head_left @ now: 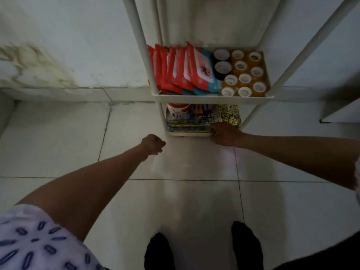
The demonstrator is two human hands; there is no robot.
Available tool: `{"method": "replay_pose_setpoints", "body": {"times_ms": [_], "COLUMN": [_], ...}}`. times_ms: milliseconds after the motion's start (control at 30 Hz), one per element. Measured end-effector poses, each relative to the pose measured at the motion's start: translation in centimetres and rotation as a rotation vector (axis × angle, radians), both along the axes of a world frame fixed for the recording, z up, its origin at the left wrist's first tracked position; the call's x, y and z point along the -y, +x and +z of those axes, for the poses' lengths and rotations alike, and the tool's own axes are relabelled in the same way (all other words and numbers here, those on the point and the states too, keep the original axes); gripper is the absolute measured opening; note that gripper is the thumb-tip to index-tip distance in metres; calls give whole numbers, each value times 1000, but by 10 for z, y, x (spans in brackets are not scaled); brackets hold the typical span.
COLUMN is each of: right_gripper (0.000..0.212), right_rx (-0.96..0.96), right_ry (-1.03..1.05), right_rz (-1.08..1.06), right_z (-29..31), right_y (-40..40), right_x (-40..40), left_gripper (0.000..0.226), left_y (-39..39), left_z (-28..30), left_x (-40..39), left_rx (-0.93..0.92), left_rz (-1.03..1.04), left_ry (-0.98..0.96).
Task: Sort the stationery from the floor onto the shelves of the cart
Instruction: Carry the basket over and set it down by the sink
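The lower shelf (187, 133) of the white cart (212, 98) is mostly hidden under the shelf above it, so only the front strip of its load shows: a red and white pack (178, 110), a row of coloured pens (200, 114), a flat stack of bright printed packets (187, 126) and a yellow-speckled black booklet (229, 114), none of them clear enough to count. The right hand (224, 134) rests at that shelf's front edge, its fingers (213, 132) curled against the right end of the packet stack; whether they pinch it I cannot tell, as the fingertips are turned away. The left hand (153, 144) hangs over the bare floor (194, 201), to the left of the cart, fingers curled into a fist with nothing seen in it. Above the right fingers, the upper shelf (214, 99) carries about six red wipe packs (175, 69) standing on edge, two dark tape rolls (222, 61) and nine amber tape rolls (245, 75). The cart's posts cross the view and run off the top. Two dark feet (159, 252) are cut off at the bottom, and a patterned sleeve (35, 240) fills the lower left corner.
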State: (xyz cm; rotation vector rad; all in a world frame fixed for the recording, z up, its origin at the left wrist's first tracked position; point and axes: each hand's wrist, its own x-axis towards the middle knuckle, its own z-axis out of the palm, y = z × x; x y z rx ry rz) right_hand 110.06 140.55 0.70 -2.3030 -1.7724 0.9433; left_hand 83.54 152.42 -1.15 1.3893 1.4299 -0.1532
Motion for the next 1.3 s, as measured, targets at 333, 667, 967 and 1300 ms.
{"method": "replay_pose_setpoints", "body": {"times_ms": [333,667,967,1300], "right_gripper": [29,31,44,33], "right_rx": [208,292,356,438], "right_ry": [29,160,127,200], "right_rz": [154,334,436,498], "right_z": [-29,-24,-31,-49], "right_y": [9,-14,-46,-64], "right_x": [4,-26,-37,-65], "left_gripper": [51,54,54,55], "left_y": [5,27,-14,-21], "left_z": [0,-51,-47,-85], "left_x": [-48,-31,-42,-39], "left_rx": [-241,-143,-156,-118], "left_rz": [-448,-396,-710,-661], "left_ry": [377,554,482,489]}}
